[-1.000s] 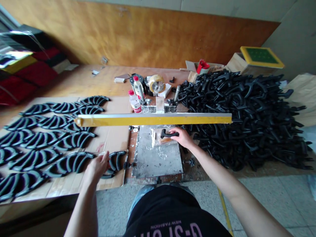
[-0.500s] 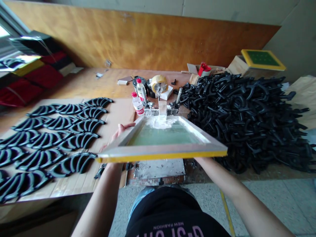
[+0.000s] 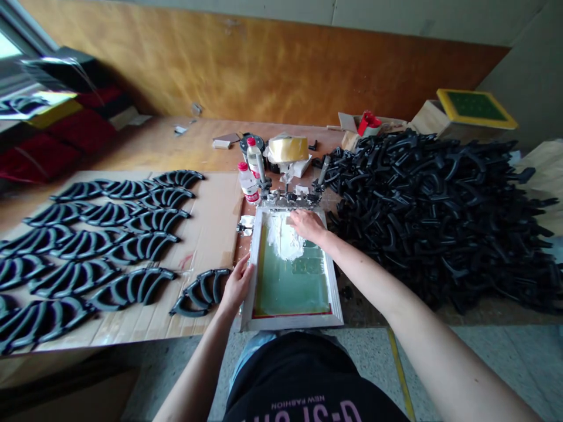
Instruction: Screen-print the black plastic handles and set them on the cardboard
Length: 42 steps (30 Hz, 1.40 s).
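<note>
The screen printing frame [image 3: 336, 293] lies low and flat in front of me, its green mesh [image 3: 288, 287] facing up. White ink [image 3: 281, 237] is smeared over the mesh's far half. My left hand [image 3: 238, 282] is closed on the frame's left side. At the far end of the mesh, my right hand [image 3: 307, 226] is closed around a squeegee [image 3: 289, 220], mostly hidden by the fingers. Metal hinge clamps [image 3: 290, 198] hold the frame's far edge. Several curved black plastic parts [image 3: 202, 292] lie just left of my left hand.
Rows of black curved parts [image 3: 101, 214] cover a cardboard sheet [image 3: 211, 228] at left. A big heap of black parts [image 3: 440, 217] rises at right. Behind the clamps stand red-capped bottles [image 3: 250, 183] and a tape roll [image 3: 288, 149]. Another yellow-edged screen [image 3: 477, 108] sits on a box.
The screen frame has come down from its raised tilt to lie flat. My right hand has moved from beneath it to the squeegee at the far end. My left hand has slid nearer along the left side.
</note>
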Motion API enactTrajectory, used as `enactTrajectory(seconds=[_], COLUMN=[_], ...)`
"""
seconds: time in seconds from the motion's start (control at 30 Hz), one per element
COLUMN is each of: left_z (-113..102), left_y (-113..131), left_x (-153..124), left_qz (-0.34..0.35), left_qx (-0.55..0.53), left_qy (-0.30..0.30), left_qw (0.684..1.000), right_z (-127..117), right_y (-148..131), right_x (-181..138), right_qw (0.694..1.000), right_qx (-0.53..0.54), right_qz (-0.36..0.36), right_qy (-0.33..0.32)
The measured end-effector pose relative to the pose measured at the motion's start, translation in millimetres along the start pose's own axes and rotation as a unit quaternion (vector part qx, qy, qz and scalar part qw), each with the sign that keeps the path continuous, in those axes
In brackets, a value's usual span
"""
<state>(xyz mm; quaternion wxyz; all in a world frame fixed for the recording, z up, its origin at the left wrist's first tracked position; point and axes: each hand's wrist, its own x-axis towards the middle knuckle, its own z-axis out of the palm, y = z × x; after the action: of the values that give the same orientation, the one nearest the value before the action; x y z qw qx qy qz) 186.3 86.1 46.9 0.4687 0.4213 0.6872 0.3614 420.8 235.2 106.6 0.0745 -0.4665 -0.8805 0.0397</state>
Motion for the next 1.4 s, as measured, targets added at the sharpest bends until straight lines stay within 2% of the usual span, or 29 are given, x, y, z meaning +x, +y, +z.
enactTrajectory(seconds=[0.13,0.2,0.3,0.4,0.47,0.57,0.63,0.7,0.83,0.9,0.97,1.03,1.1,1.17,1.2,1.3,1.33,1.4], left_z=[-0.6,-0.5,-1.3,-2.9,-3.6,-4.1,-5.4,-8.7,-21.6,-27.4,-29.4,-27.0,-21.7,-14.7,-10.6,7.0,14.7,31.8], left_y=[-3.9,-3.1,-0.6,1.4,2.5,6.7,13.7,25.5,62.5,84.5,106.8,128.6,147.9,159.6,160.7,140.3,126.9,96.1], left_x=[1.9,1.3,-0.8,-3.7,-5.4,-7.6,-9.9,-13.7,-22.3,-22.9,-18.4,-8.9,3.6,14.9,18.7,16.7,11.2,-5.3], left_qz=[-0.001,-0.005,-0.011,-0.014,-0.02,-0.036,-0.043,-0.042,-0.013,0.018,0.061,0.111,0.135,0.133,0.129,0.104,0.073,-0.027], left_qx=[0.013,0.01,-0.001,-0.037,-0.063,-0.082,-0.08,-0.079,-0.102,-0.102,-0.117,-0.162,-0.222,-0.266,-0.281,-0.295,-0.289,-0.261], left_qy=[-0.017,-0.016,-0.012,-0.026,-0.036,-0.03,-0.021,-0.019,-0.022,-0.009,0.011,0.03,0.027,0.01,0.009,0.041,0.031,-0.043], left_qw=[1.0,1.0,1.0,0.999,0.997,0.996,0.996,0.996,0.994,0.995,0.991,0.98,0.965,0.955,0.951,0.949,0.954,0.964], right_z=[-5.1,-13.8,-18.6,-7.0,2.6,4.6,-3.6,-15.9,-43.5,-54.2,-57.5,-49.3,-29.4,-2.9,10.1,36.6,40.3,42.0], right_y=[-6.0,-4.0,0.9,0.3,-3.0,-5.9,-4.5,-0.2,24.3,47.8,74.7,96.1,103.2,93.3,83.5,47.6,36.4,16.7], right_x=[-40.2,-49.2,-45.0,-42.8,-50.4,-59.4,-50.5,-28.7,15.7,19.1,6.9,-15.3,-39.9,-60.4,-68.0,-80.1,-81.8,-84.3], right_qw=[0.987,0.975,0.976,0.986,0.984,0.976,0.979,0.986,0.988,0.979,0.96,0.94,0.934,0.944,0.954,0.978,0.981,0.982], right_qx=[0.002,0.028,0.062,0.066,0.068,0.093,0.114,0.125,0.117,0.12,0.127,0.134,0.146,0.163,0.171,0.181,0.179,0.17], right_qz=[-0.153,-0.211,-0.2,-0.15,-0.161,-0.197,-0.168,-0.102,0.027,0.084,0.163,0.247,0.29,0.267,0.231,0.093,0.066,0.059], right_qy=[-0.041,-0.066,-0.062,0.003,0.024,0.006,0.008,0.033,0.092,0.139,0.19,0.192,0.15,0.102,0.082,0.039,0.036,0.05])
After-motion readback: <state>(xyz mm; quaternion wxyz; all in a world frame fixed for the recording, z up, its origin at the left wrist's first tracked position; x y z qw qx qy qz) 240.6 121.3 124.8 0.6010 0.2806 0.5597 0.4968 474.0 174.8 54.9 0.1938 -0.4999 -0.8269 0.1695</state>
